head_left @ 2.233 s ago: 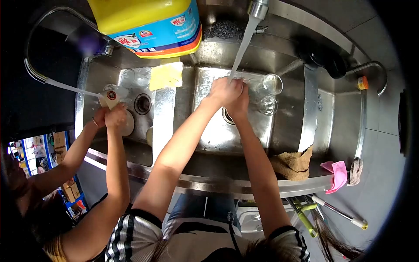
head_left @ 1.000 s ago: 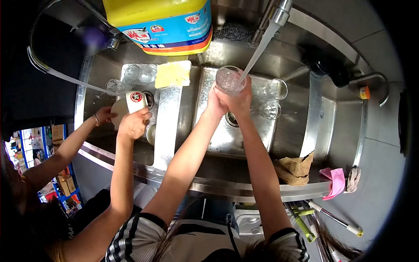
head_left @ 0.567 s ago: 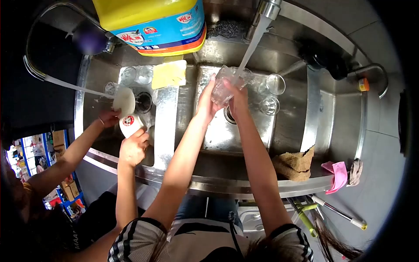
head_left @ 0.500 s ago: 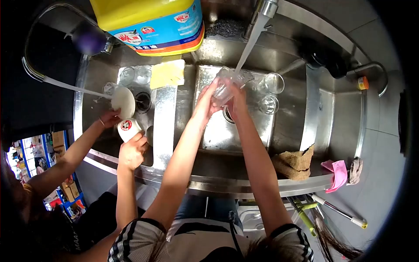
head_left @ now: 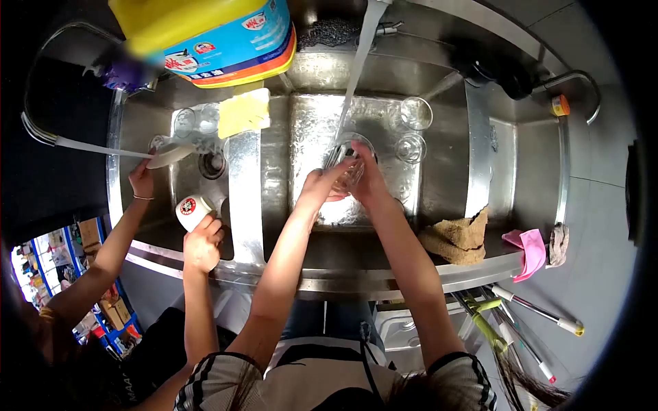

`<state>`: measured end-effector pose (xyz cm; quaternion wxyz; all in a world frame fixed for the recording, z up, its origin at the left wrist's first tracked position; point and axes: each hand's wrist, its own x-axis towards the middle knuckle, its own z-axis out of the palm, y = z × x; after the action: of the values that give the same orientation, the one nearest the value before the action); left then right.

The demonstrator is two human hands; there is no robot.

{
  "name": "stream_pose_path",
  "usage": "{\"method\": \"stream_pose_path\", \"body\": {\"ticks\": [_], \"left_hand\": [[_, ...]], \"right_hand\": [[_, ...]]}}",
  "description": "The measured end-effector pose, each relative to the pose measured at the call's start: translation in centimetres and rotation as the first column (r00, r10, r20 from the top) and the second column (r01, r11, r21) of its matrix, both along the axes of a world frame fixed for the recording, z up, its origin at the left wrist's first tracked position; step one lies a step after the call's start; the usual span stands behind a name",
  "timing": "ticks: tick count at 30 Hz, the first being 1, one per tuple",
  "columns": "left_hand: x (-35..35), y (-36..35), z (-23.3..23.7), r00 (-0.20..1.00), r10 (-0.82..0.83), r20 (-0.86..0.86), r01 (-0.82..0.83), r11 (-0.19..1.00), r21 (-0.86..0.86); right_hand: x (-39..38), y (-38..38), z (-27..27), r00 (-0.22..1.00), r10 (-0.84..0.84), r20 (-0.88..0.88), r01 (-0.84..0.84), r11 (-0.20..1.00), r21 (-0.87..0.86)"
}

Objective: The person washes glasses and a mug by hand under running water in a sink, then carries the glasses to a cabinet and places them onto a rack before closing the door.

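Head view from above sinks, facing forward and down; edges dark, apparently lens-curved.

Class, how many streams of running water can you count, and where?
2. One stream runs from the left tap into the left basin; the other stream falls into the middle basin, at the held glass.

Clear glass, tilted, held over middle basin, rim at running water.

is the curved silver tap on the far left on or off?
On: water streams from its silver spout toward the round white plate.
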<state>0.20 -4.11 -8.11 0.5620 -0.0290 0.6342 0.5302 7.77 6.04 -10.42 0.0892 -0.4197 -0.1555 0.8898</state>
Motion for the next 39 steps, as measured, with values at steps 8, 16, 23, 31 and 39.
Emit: {"method": "stream_pose_path", "body": {"ticks": [8, 16, 23, 31, 39], "left_hand": [[0.4, -1.7, -1.1, 0.878, 0.037, 0.477, -0.146, 0.97, 0.192], [0.4, -1.8, 4.3, 0.966, -0.129, 0.223, 0.107, 0.989, 0.106], [1.1, -2.7, 9.2, 0.995, -0.078, 0.057, 0.072, 0.992, 0.107], [0.9, -3.6, 8.9, 1.0, 0.025, 0.002, -0.025, 0.998, 0.052], [1.7, -4.7, 7.2, 0.924, 0.04, -0.38, 0.042, 0.978, 0.205]], "right_hand": [[3.2, 4.1, -1.1, 0.929, 0.094, 0.358, -0.071, 0.995, -0.076], [9.9, 13.1, -25.3, 0.395, -0.183, 0.9, -0.423, 0.834, 0.355], [9.9, 13.5, -14.4, 0.891, 0.219, 0.397, -0.132, 0.963, -0.236], [9.4, 10.4, -6.1, 0.889, 0.384, -0.249, -0.456, 0.787, -0.415], [9.8, 9.6, 2.8, 0.917, 0.397, 0.024, -0.398, 0.916, 0.052]]}}
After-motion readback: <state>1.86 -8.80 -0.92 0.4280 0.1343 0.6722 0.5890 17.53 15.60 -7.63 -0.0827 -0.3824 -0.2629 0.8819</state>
